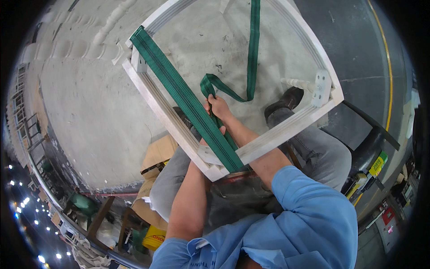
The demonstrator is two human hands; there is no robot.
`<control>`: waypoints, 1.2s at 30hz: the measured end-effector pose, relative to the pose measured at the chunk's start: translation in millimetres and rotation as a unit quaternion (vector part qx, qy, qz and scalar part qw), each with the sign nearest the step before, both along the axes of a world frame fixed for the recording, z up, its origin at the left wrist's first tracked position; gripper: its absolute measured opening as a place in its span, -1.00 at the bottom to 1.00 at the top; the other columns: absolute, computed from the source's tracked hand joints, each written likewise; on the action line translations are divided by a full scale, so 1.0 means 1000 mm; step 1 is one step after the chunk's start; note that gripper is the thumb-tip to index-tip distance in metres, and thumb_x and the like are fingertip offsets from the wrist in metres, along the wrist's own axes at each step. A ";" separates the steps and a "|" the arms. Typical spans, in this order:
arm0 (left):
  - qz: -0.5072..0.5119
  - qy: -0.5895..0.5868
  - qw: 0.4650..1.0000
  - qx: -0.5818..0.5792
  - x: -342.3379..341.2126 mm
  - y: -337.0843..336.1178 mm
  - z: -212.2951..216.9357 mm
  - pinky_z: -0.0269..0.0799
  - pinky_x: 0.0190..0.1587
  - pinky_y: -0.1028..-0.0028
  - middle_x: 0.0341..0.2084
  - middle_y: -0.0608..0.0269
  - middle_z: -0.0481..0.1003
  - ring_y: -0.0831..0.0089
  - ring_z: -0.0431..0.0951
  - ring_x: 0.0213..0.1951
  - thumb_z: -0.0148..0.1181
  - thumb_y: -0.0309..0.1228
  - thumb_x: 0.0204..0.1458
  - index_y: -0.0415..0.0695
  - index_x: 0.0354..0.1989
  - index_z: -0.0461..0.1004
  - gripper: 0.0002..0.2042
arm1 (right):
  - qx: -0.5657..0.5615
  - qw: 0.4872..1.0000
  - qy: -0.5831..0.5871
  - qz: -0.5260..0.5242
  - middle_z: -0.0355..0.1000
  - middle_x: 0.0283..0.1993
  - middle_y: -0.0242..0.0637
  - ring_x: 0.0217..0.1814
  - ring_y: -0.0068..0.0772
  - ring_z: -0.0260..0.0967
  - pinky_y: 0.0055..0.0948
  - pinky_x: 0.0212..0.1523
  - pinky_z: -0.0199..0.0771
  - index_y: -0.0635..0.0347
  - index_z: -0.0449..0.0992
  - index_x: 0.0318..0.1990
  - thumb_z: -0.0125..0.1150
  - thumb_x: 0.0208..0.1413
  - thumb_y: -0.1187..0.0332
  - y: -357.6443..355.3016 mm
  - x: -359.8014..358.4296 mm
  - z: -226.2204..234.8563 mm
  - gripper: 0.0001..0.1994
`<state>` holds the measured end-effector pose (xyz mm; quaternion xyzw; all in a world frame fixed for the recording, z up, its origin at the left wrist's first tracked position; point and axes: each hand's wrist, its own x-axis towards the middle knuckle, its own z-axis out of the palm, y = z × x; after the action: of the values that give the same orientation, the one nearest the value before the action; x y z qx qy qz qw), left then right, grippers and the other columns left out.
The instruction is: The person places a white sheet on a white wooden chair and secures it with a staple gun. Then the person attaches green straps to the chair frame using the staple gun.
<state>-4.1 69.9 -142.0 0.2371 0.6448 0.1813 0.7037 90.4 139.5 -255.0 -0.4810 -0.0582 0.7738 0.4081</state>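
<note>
A white wooden seat frame (286,131) rests over my lap, its corner toward me. One length of green webbing (188,98) is stretched flat across the left part of the frame, from the far left rail to the near corner. My right hand (219,110) reaches through the frame opening, fingers closed around a folded stretch of the loose webbing (254,49), which trails away to the far side. My left hand (222,130) is mostly hidden under the stretched band; a fingertip shows against the webbing below it, and its grip is out of sight.
White turned wooden pieces (58,51) lie on the concrete floor at the far left. Cardboard (159,152) is beside my left leg, with a yellow container (154,237) lower down. A yellow-green box (379,163) sits at right. A yellow line (389,80) runs along the floor.
</note>
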 end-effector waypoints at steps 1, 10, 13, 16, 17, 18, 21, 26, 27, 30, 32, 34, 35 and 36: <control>0.049 -0.054 0.997 0.011 0.004 -0.006 0.001 0.48 -0.24 0.50 -0.19 0.31 0.51 0.50 0.54 -0.22 0.37 -0.23 0.16 -0.19 0.08 0.48 -0.59 | 0.010 0.998 -0.034 0.044 0.41 -0.49 -0.27 -0.55 -0.30 0.40 -0.22 -0.45 0.48 0.23 0.39 -0.14 -0.19 0.50 0.11 -0.003 0.007 0.005 -0.64; 0.117 -0.203 0.972 -0.031 -0.019 0.000 -0.013 0.53 -0.17 0.43 -0.17 0.31 0.51 0.44 0.56 -0.20 0.28 -0.30 0.22 -0.17 0.11 0.44 -0.65 | -0.084 0.825 -0.287 0.479 0.61 -0.27 -0.18 -0.35 -0.23 0.56 -0.18 -0.32 0.55 0.15 0.64 -0.07 0.05 0.34 0.02 -0.126 0.127 0.110 -0.60; 0.096 -0.221 0.970 -0.038 -0.023 0.012 -0.021 0.54 -0.16 0.42 -0.16 0.31 0.51 0.43 0.56 -0.19 0.26 -0.31 0.23 -0.17 0.11 0.44 -0.66 | 0.188 0.690 -0.472 0.515 0.62 -0.13 -0.03 -0.10 -0.05 0.58 -0.19 -0.02 0.52 0.18 0.64 -0.06 0.15 0.26 0.08 -0.148 0.173 0.209 -0.64; 0.094 -0.228 0.969 -0.031 -0.014 0.024 -0.008 0.55 -0.15 0.41 -0.16 0.31 0.51 0.42 0.57 -0.19 0.24 -0.32 0.24 -0.16 0.11 0.44 -0.67 | 0.181 0.864 -0.453 0.125 0.60 -0.26 -0.24 -0.21 -0.41 0.55 -0.38 -0.13 0.53 0.22 0.62 -0.11 0.25 0.26 0.29 -0.186 0.233 0.340 -0.80; 0.070 -0.229 0.970 -0.043 0.005 0.027 -0.001 0.55 -0.14 0.41 -0.15 0.31 0.51 0.41 0.57 -0.18 0.24 -0.32 0.24 -0.16 0.11 0.43 -0.68 | 0.156 0.874 -0.460 -0.008 0.60 -0.25 -0.26 -0.22 -0.43 0.54 -0.40 -0.14 0.52 0.24 0.61 -0.13 0.28 0.24 0.30 -0.221 0.261 0.362 -0.80; 0.061 -0.230 0.970 -0.044 0.013 0.028 0.006 0.55 -0.14 0.40 -0.15 0.31 0.51 0.41 0.57 -0.18 0.23 -0.33 0.25 -0.16 0.11 0.43 -0.68 | 0.149 0.789 -0.596 -0.028 0.56 -0.27 -0.37 -0.21 -0.57 0.48 -0.48 -0.15 0.53 0.27 0.60 -0.12 0.27 0.28 0.37 -0.254 0.296 0.377 -0.84; 0.051 -0.231 0.971 -0.041 0.021 0.029 0.013 0.56 -0.13 0.39 -0.14 0.31 0.51 0.40 0.58 -0.18 0.21 -0.34 0.26 -0.15 0.11 0.43 -0.69 | -0.077 0.621 -0.778 -0.054 0.61 -0.22 -0.19 -0.18 -0.32 0.57 -0.32 -0.13 0.54 0.26 0.60 -0.08 0.27 0.21 0.28 -0.337 0.397 0.385 -0.75; 0.044 -0.235 0.970 -0.047 0.014 0.021 -0.004 0.57 -0.10 0.37 -0.13 0.31 0.51 0.38 0.59 -0.17 0.18 -0.35 0.27 -0.14 0.11 0.42 -0.71 | -0.296 0.618 -0.716 0.135 0.56 0.08 0.05 0.19 -0.01 0.50 -0.15 0.19 0.46 0.21 0.56 0.10 0.37 -0.04 0.15 -0.400 0.463 0.342 -0.47; 0.045 -0.246 0.966 -0.059 0.018 0.018 -0.008 0.58 -0.10 0.37 -0.12 0.31 0.51 0.38 0.59 -0.17 0.17 -0.36 0.28 -0.14 0.11 0.42 -0.72 | -0.273 0.620 -0.728 0.102 0.58 0.03 0.05 0.15 0.00 0.52 -0.14 0.16 0.47 0.24 0.58 0.05 0.41 -0.10 0.16 -0.409 0.469 0.337 -0.46; 0.050 -0.277 0.957 -0.075 0.032 0.013 -0.015 0.58 -0.09 0.36 -0.12 0.31 0.51 0.37 0.60 -0.16 0.15 -0.36 0.29 -0.13 0.11 0.42 -0.73 | -0.244 0.589 -0.768 0.061 0.60 -0.03 0.03 0.05 0.01 0.57 -0.19 0.09 0.52 0.30 0.56 0.05 0.41 -0.23 0.25 -0.419 0.476 0.348 -0.42; 0.050 -0.275 0.957 -0.077 0.036 0.014 -0.012 0.59 -0.08 0.35 -0.11 0.31 0.51 0.36 0.60 -0.16 0.14 -0.37 0.30 -0.13 0.11 0.42 -0.74 | -0.231 0.609 -0.758 0.024 0.60 -0.07 -0.01 -0.04 -0.08 0.58 -0.23 0.05 0.52 0.38 0.52 0.04 0.38 -0.27 0.40 -0.413 0.465 0.360 -0.42; 0.067 -0.245 0.964 -0.074 0.023 0.011 -0.015 0.60 -0.07 0.35 -0.10 0.31 0.52 0.35 0.61 -0.15 0.13 -0.38 0.30 -0.12 0.11 0.42 -0.75 | -0.082 0.716 -0.691 -0.055 0.55 -0.07 -0.23 -0.10 -0.28 0.52 -0.35 -0.01 0.51 0.31 0.47 0.12 0.27 -0.27 0.61 -0.382 0.438 0.357 -0.39; 0.068 -0.247 0.963 -0.078 0.025 0.010 -0.017 0.60 -0.07 0.34 -0.10 0.31 0.52 0.35 0.61 -0.15 0.12 -0.38 0.31 -0.12 0.11 0.41 -0.75 | -0.065 0.687 -0.723 -0.032 0.55 -0.06 -0.24 -0.08 -0.31 0.51 -0.35 0.00 0.51 0.32 0.47 0.12 0.29 -0.22 0.59 -0.375 0.424 0.372 -0.42; 0.067 -0.251 0.962 -0.080 0.027 0.009 -0.019 0.60 -0.06 0.34 -0.10 0.31 0.52 0.34 0.61 -0.15 0.11 -0.38 0.31 -0.12 0.11 0.41 -0.75 | -0.048 0.653 -0.755 -0.010 0.55 -0.06 -0.25 -0.05 -0.34 0.50 -0.35 0.01 0.50 0.33 0.47 0.12 0.32 -0.17 0.57 -0.367 0.412 0.389 -0.45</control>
<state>23.3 78.7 -161.2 0.0831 0.4742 0.2293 0.8459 502.4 -227.8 133.8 -0.9190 -0.3044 0.1410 0.2074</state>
